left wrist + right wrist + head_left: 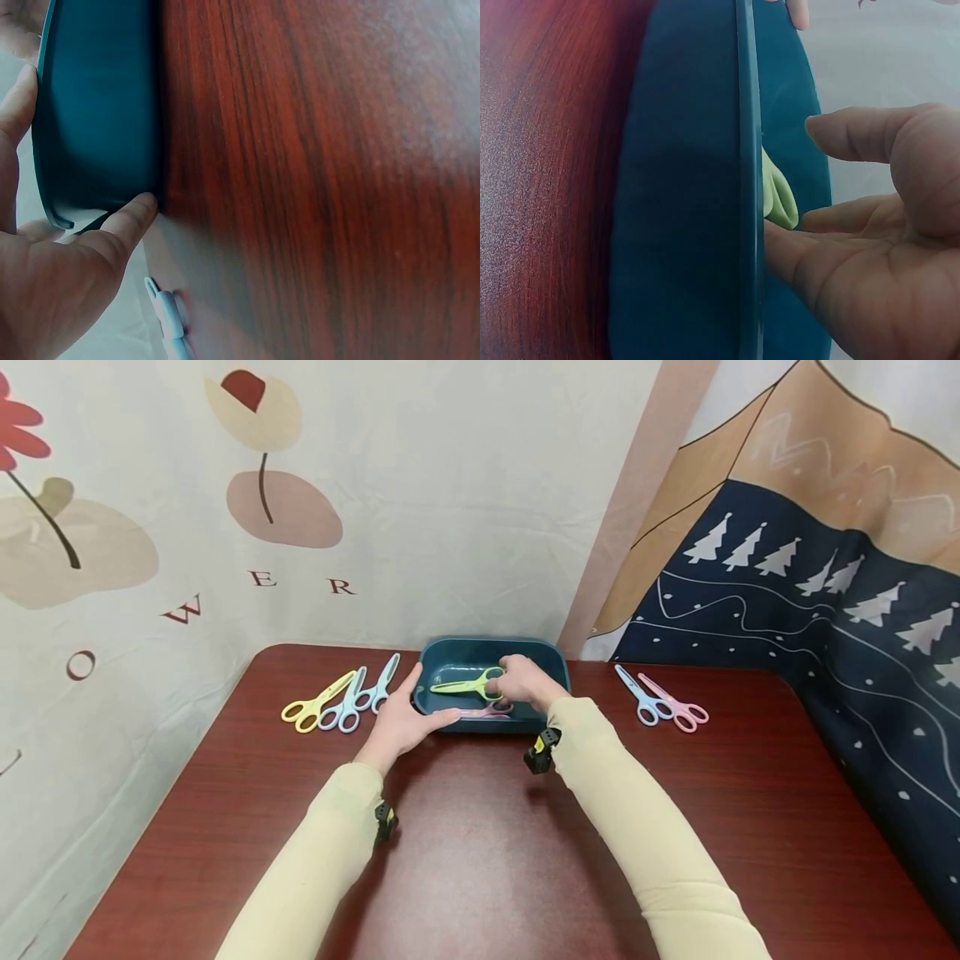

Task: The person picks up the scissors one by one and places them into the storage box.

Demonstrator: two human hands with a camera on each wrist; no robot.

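A dark teal plastic bin [491, 645] stands at the far side of the table. My left hand [400, 718] grips its left front corner, the thumb along the front rim and other fingers at the left end. Inside lie yellow-green scissors [459, 686] and, partly hidden by the front wall, pink-purple scissors [486, 711]. My right hand [525, 681] reaches into the bin at the green scissors' handle. In the right wrist view, the thumb stands apart from the fingers, and the green handle [780, 196] is beside the fingers, not pinched.
Left of the bin lie yellow scissors [315, 703] and two light blue pairs, one being the blue scissors [348, 702]. To its right, blue scissors [641, 695] and pink scissors [675, 703] lie together. A printed curtain [450, 510] hangs behind the reddish-brown table [465, 843].
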